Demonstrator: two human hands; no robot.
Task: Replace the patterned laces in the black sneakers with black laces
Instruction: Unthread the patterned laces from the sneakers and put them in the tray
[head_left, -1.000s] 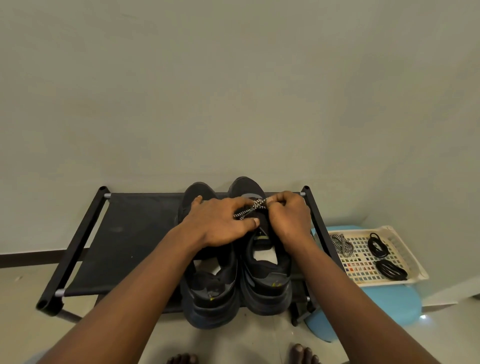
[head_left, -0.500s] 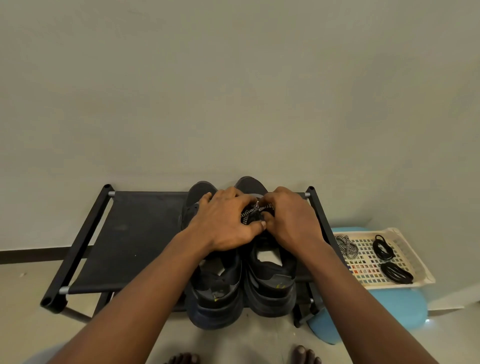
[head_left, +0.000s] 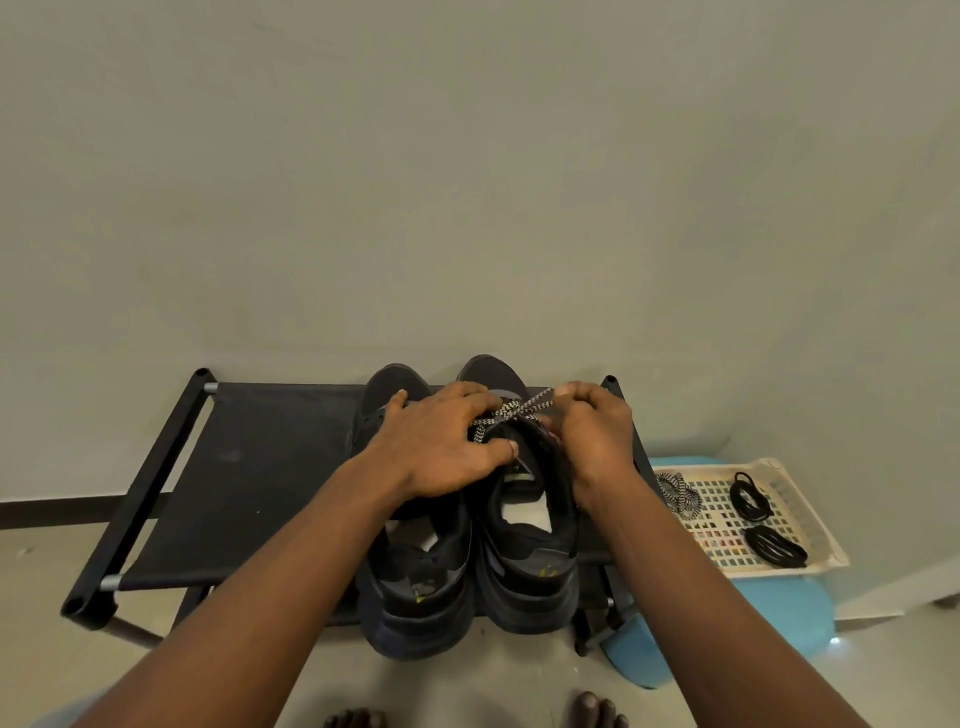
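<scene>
Two black sneakers stand side by side on a black rack (head_left: 249, 467), heels toward me: the left sneaker (head_left: 415, 597) and the right sneaker (head_left: 530, 566). A black-and-white patterned lace (head_left: 514, 410) crosses over the right sneaker's tongue. My left hand (head_left: 441, 447) lies across both sneakers and pinches the lace's left part. My right hand (head_left: 592, 431) is closed on the lace's right end and holds it taut. Two coiled black laces (head_left: 750, 496) (head_left: 774, 543) lie in a cream tray (head_left: 815, 514) at the right, beside a loose patterned lace (head_left: 678, 493).
The tray rests on a blue stool (head_left: 779, 618) right of the rack. The rack stands against a plain wall (head_left: 467, 182), with its left half bare fabric. My bare toes (head_left: 597, 709) show on the tiled floor at the bottom edge.
My right hand has moved right and pulled the patterned lace out taut across the right sneaker; half a second ago both hands were bunched together over the knot.
</scene>
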